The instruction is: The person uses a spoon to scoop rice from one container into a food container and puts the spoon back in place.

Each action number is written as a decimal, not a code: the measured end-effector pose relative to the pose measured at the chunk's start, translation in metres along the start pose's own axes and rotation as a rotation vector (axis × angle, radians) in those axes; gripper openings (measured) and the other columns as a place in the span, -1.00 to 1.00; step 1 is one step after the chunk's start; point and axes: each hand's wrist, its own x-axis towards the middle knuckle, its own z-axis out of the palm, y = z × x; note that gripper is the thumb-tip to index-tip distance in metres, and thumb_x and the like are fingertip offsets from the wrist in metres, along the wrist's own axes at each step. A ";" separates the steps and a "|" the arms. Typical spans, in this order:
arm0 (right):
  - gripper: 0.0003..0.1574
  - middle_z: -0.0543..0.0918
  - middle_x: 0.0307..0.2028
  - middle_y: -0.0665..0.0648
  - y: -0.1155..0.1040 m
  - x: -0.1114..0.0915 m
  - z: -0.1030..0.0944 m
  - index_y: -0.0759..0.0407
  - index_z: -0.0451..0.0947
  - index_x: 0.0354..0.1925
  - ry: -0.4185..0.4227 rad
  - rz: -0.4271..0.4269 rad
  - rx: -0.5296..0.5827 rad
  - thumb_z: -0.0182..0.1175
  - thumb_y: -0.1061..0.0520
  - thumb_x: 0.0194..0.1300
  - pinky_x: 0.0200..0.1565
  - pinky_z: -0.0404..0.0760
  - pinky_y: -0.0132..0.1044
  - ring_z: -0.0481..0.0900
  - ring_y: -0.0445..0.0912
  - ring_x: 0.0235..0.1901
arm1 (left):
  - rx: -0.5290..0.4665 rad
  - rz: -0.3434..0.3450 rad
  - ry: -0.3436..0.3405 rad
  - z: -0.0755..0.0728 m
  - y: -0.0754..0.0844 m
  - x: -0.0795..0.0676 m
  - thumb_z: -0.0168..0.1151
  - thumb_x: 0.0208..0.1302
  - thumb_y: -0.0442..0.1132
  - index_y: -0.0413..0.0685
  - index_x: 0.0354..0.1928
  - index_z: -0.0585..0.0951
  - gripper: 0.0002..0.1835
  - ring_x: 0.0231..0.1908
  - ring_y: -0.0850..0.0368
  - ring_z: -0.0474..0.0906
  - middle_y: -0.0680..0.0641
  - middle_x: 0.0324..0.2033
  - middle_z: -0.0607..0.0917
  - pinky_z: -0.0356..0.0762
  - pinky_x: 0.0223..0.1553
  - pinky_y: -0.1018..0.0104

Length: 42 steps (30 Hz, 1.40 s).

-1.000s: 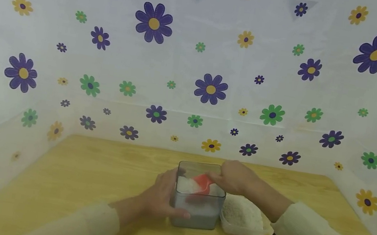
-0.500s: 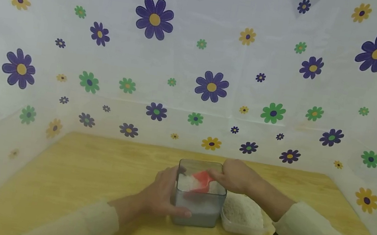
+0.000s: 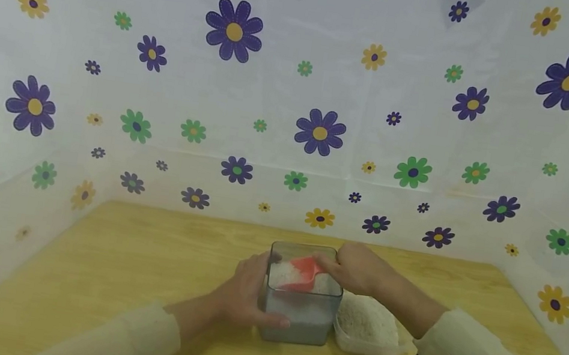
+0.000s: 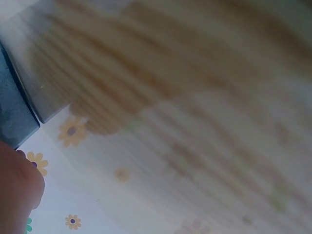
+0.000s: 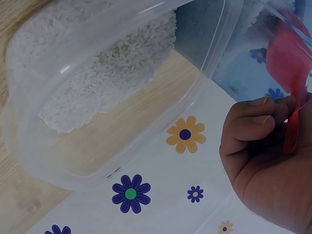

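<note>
A square, clear grey-tinted container (image 3: pixel 297 319) stands upright on the table, partly filled with white rice (image 3: pixel 284 274). My left hand (image 3: pixel 243 296) holds it from the left, thumb across the front wall and fingers along the side. In the left wrist view, part of that hand (image 4: pixel 19 185) shows below the container's dark corner (image 4: pixel 14 107). My right hand (image 3: pixel 364 270) grips the handle of a red scoop (image 3: pixel 303 271), whose bowl is inside the container at the rice. In the right wrist view, curled fingers (image 5: pixel 253 122) wrap the scoop's handle (image 5: pixel 292 131).
A low clear plastic tub (image 3: pixel 366 348) with heaped rice (image 3: pixel 365 319) stands right beside the container, under my right forearm. The wooden table (image 3: pixel 169 258) ends at a white flowered sheet (image 3: pixel 275 91) hung behind and at both sides.
The red scoop has shifted slightly left and tilted inside the container, with my right hand turning a little. My left hand and both containers stay in place.
</note>
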 end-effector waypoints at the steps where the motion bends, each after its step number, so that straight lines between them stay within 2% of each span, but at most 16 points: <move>1: -0.31 0.21 -0.76 -0.05 0.001 -0.001 0.002 0.03 0.24 -0.77 -0.006 0.000 0.006 -0.15 -0.31 0.37 -0.61 0.18 -0.36 0.18 -0.20 -0.72 | -0.006 0.006 -0.003 0.002 0.000 -0.001 0.30 -0.30 0.49 0.16 0.29 0.14 0.10 0.07 0.25 0.25 0.17 0.10 0.37 0.15 0.19 -0.02; 9: -0.29 0.16 -0.79 -0.05 0.007 -0.011 0.015 0.03 0.21 -0.79 -0.015 0.026 0.072 -0.15 -0.31 0.37 -0.64 0.11 -0.36 0.11 -0.20 -0.74 | -0.025 0.002 -0.036 0.014 -0.001 -0.009 0.25 -0.25 0.51 0.29 0.27 0.11 0.03 0.05 0.26 0.24 0.20 0.08 0.35 0.20 0.11 0.04; 12: -0.28 0.16 -0.79 -0.05 0.005 -0.013 0.020 0.03 0.20 -0.79 -0.016 0.036 0.098 -0.15 -0.33 0.36 -0.64 0.09 -0.36 0.11 -0.20 -0.74 | -0.042 -0.020 -0.032 0.016 0.000 -0.014 0.27 -0.26 0.50 0.29 0.25 0.13 0.02 0.03 0.24 0.24 0.20 0.06 0.35 0.22 0.09 0.04; 19: -0.26 0.18 -0.78 -0.03 0.005 -0.019 0.032 0.05 0.23 -0.78 -0.054 0.048 0.104 -0.17 -0.36 0.35 -0.64 0.11 -0.34 0.12 -0.17 -0.74 | -0.074 -0.095 -0.071 0.020 0.004 -0.030 0.27 -0.24 0.49 0.28 0.25 0.11 0.01 0.03 0.20 0.21 0.21 0.04 0.34 0.27 0.03 0.07; 20: -0.27 0.19 -0.78 -0.03 0.005 -0.019 0.031 0.05 0.24 -0.78 -0.051 0.039 0.092 -0.18 -0.35 0.36 -0.64 0.12 -0.34 0.13 -0.18 -0.74 | -0.080 -0.083 -0.068 0.018 0.006 -0.030 0.30 -0.24 0.46 0.26 0.25 0.13 0.01 0.04 0.17 0.22 0.18 0.05 0.35 0.28 0.02 0.05; 23: -0.27 0.20 -0.78 -0.04 0.004 -0.016 0.025 0.03 0.24 -0.77 -0.034 0.037 0.052 -0.20 -0.35 0.37 -0.64 0.14 -0.34 0.13 -0.18 -0.73 | -0.082 -0.084 -0.055 0.014 0.006 -0.024 0.31 -0.26 0.46 0.32 0.25 0.12 0.01 0.04 0.18 0.21 0.20 0.06 0.34 0.28 0.04 0.04; 28: -0.26 0.19 -0.78 -0.04 0.003 -0.008 0.011 0.03 0.23 -0.79 0.030 0.042 -0.030 -0.22 -0.35 0.38 -0.63 0.13 -0.33 0.13 -0.18 -0.73 | -0.039 -0.043 -0.022 0.007 0.004 -0.006 0.29 -0.28 0.50 0.35 0.26 0.10 0.03 0.07 0.24 0.21 0.23 0.08 0.32 0.23 0.12 0.03; 32: -0.25 0.21 -0.78 -0.05 0.001 -0.006 0.011 0.01 0.25 -0.80 0.006 0.034 -0.049 -0.26 -0.36 0.38 -0.62 0.17 -0.33 0.17 -0.18 -0.73 | -0.029 -0.020 -0.016 0.003 0.004 -0.006 0.30 -0.30 0.49 0.27 0.26 0.14 0.05 0.06 0.26 0.23 0.23 0.08 0.34 0.21 0.14 0.00; 36: -0.26 0.27 -0.74 -0.04 0.000 -0.005 0.012 0.00 0.29 -0.77 0.002 0.030 -0.070 -0.28 -0.35 0.39 -0.60 0.22 -0.31 0.22 -0.17 -0.70 | -0.024 0.002 0.001 0.003 0.002 -0.008 0.31 -0.29 0.48 0.33 0.25 0.14 0.02 0.05 0.31 0.23 0.28 0.07 0.33 0.20 0.14 0.01; 42: -0.26 0.25 -0.75 -0.04 0.002 -0.001 0.005 0.02 0.28 -0.77 0.028 0.040 -0.083 -0.27 -0.34 0.39 -0.61 0.19 -0.31 0.22 -0.16 -0.71 | -0.047 0.008 0.008 0.004 -0.003 0.002 0.29 -0.29 0.50 0.39 0.26 0.12 0.02 0.06 0.29 0.22 0.28 0.08 0.33 0.20 0.15 0.02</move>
